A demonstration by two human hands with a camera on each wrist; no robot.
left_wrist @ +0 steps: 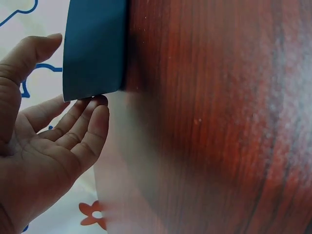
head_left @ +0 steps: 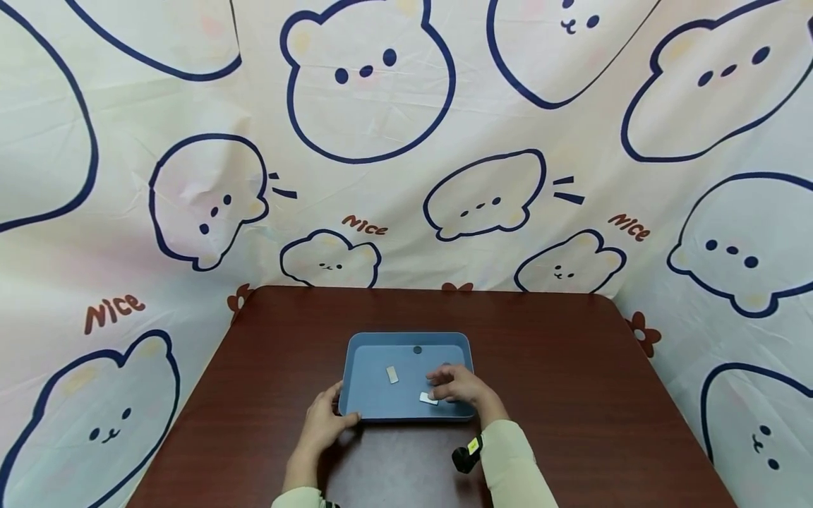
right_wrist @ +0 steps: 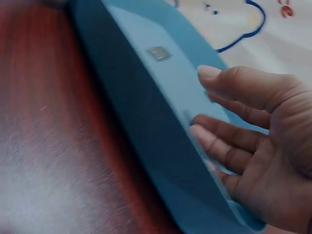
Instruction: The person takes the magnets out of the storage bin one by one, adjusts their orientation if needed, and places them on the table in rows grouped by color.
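A shallow blue tray [head_left: 375, 409] lies on the table. My left hand [head_left: 322, 421] is at its near left corner, fingers touching the end wall. In the left wrist view the thumb stands apart from the rim. My right hand [head_left: 460, 386] hovers over the tray's right part, fingers loosely curved; the right wrist view shows a gap between thumb and fingers. Close by its fingertips lies a small white rectangular piece [head_left: 428, 398]. Another pale rectangular piece [head_left: 392, 375] lies left of the tray's middle. Near the back wall sits a small round grey disc [head_left: 417, 350].
The dark reddish-brown wooden table [head_left: 571, 395] extends around the tray. Behind and beside it hangs a pale cloth [head_left: 406, 197] printed with bear outlines. A black device with a yellow label [head_left: 468, 455] is at my right wrist.
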